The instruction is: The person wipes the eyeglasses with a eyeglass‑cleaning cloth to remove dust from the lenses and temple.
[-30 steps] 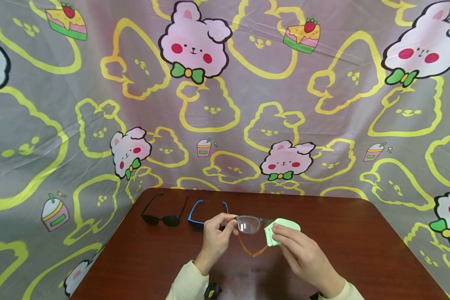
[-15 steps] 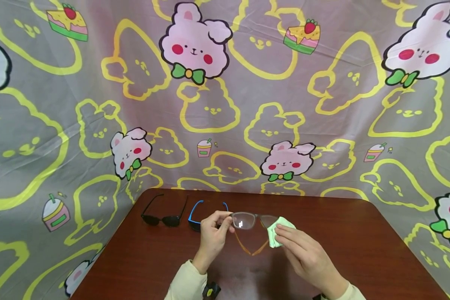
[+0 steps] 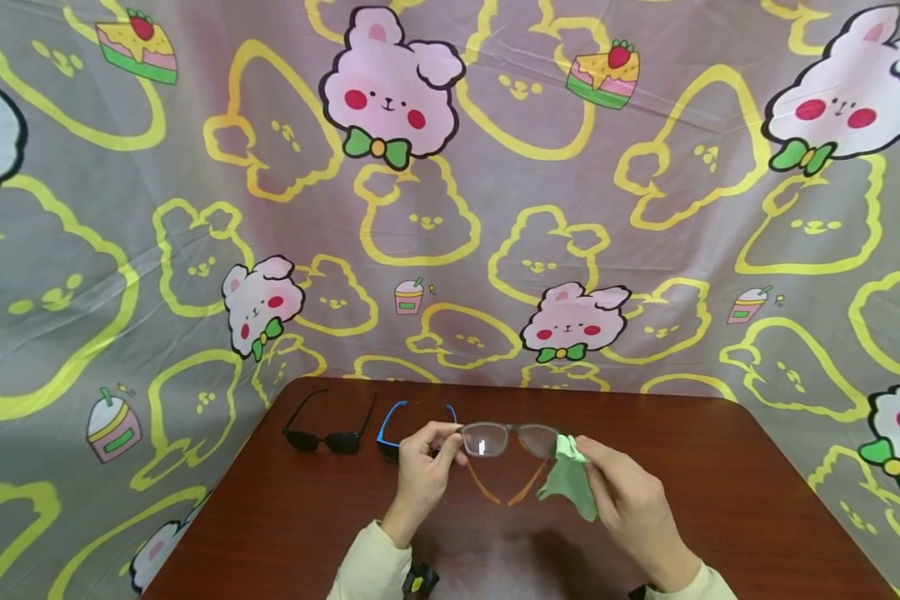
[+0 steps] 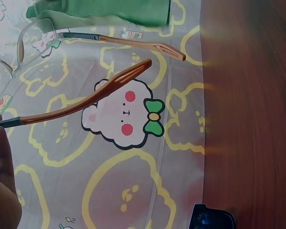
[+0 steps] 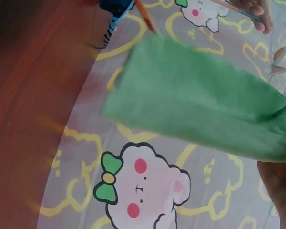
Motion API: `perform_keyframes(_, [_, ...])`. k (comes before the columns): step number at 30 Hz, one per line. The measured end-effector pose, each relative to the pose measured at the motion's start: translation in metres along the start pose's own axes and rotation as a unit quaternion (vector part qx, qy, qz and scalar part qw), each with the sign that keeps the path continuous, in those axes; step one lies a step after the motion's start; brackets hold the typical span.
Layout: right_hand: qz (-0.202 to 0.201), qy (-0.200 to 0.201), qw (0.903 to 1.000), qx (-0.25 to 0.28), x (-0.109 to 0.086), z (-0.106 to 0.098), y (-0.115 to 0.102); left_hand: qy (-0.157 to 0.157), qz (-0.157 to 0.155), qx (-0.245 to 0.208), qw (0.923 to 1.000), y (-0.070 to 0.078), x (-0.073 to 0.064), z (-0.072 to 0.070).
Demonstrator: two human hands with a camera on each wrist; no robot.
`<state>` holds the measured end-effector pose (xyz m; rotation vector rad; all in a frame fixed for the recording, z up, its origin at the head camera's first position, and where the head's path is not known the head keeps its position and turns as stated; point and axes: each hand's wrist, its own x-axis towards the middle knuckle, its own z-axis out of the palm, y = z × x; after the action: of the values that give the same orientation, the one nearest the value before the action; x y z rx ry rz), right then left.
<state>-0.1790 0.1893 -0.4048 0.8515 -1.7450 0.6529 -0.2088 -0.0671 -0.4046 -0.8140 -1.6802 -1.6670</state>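
Observation:
A pair of clear-framed eyeglasses is held above the table, its orange-brown temples pointing back toward the person. My left hand pinches the frame at its left end between thumb and fingers. At the opposite end, my right hand pinches a light green cloth, whose bunched top is right at the right lens's outer edge while the rest hangs down. In the right wrist view the cloth spreads across the middle, covering part of the glasses.
Black sunglasses lie on the brown table at the back left. Beside them are blue-framed sunglasses, partly hidden behind the left hand. A cartoon-printed curtain surrounds the table's back and sides.
The cloth has come off the face of the right lens to its outer edge and now hangs unfolded. The glasses have shifted slightly left and up with the left hand.

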Motion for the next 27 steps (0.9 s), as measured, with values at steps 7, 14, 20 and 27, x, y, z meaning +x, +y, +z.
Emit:
perform_keyframes(7, [0.082, 0.043, 0.9939, -0.060, -0.001, 0.001, 0.003, -0.027, 0.015, 0.002, 0.9995, 0.004, -0.001, 0.000])
perform_keyframes(14, [0.119, 0.060, 0.9892, -0.061, 0.003, 0.004, -0.003, -0.054, 0.028, 0.004, 0.9982, 0.004, -0.003, 0.003])
perform_keyframes(20, [0.112, 0.040, 0.9920, -0.041, 0.003, 0.013, -0.010, -0.048, 0.040, 0.009, 0.9980, 0.006, -0.003, 0.008])
perform_keyframes(27, [0.105, 0.046, 0.9924, -0.044, 0.003, 0.022, -0.017, -0.039, 0.071, 0.014, 0.9966, 0.007, -0.003, 0.013])
